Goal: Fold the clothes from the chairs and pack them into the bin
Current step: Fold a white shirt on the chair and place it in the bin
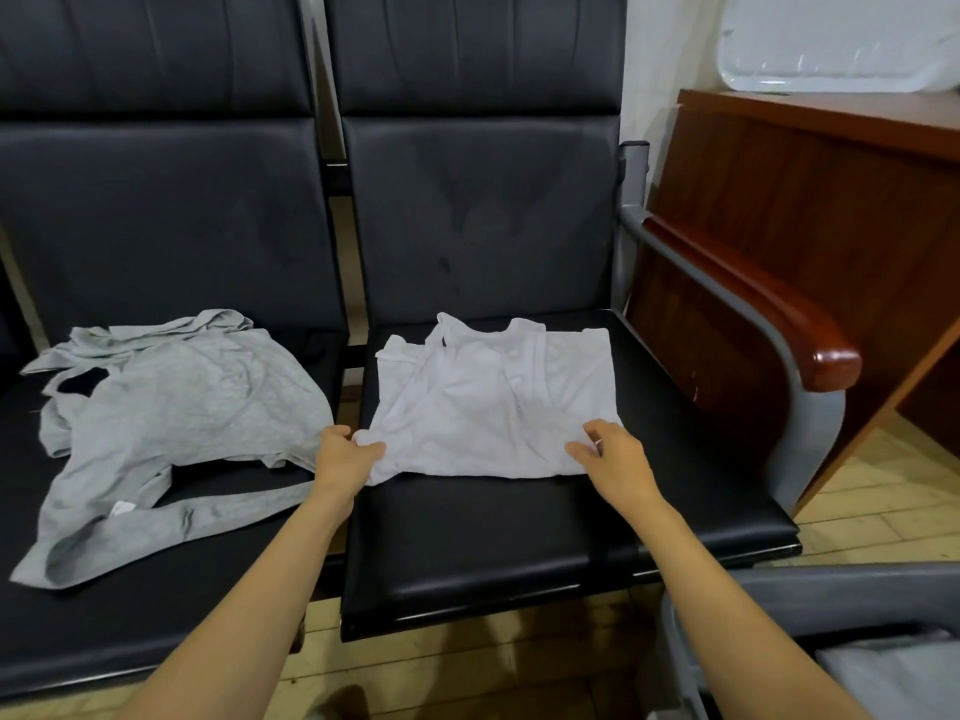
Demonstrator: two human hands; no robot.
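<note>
Folding the white cotton vest (493, 397) on the black padded chair seat (519, 537).
Left hand (345, 454) and right hand (615, 454) pinch its near hem; next, probably fold it over.

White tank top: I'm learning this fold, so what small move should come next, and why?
Probably lift the near hem and fold it away toward the straps. The white tank top lies spread on the right seat, the left hand pinches its near-left corner and the right hand holds its near-right edge.
</note>
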